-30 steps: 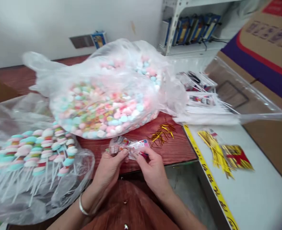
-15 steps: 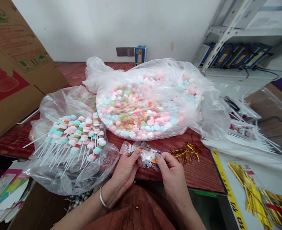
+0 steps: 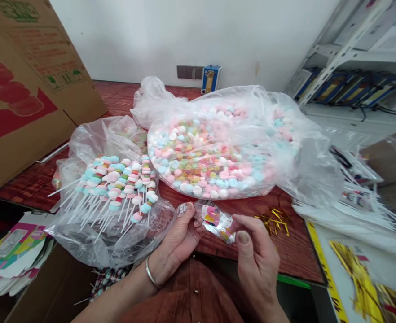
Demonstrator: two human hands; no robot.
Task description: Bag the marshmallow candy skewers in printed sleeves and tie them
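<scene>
My left hand (image 3: 181, 235) pinches a small clear printed plastic bag (image 3: 214, 218) between thumb and fingers, above the table's front edge. The bag is glossy, with colourful shapes on it, and slants down toward the right. My right hand (image 3: 257, 251) is at its right end, thumb apart from the fingers; the index fingertip is close to or touching the bag. Left of my hands, marshmallow candy skewers (image 3: 117, 181) on white sticks lie on a clear plastic sheet (image 3: 100, 246). Gold twist ties (image 3: 275, 222) lie right of the bag.
Behind the hands, a large round tray of marshmallows and gummy rings (image 3: 204, 166) lies under plastic film. A cardboard box (image 3: 33, 85) stands at left. White sticks (image 3: 380, 215), more gold ties (image 3: 356, 278) and a metal shelf (image 3: 346, 49) are at right. A blue box (image 3: 211, 80) stands by the wall.
My right hand's thumb has come off the bag and the hand has shifted right and down. The bag has turned and now slants down to the right. The view has swung slightly left.
</scene>
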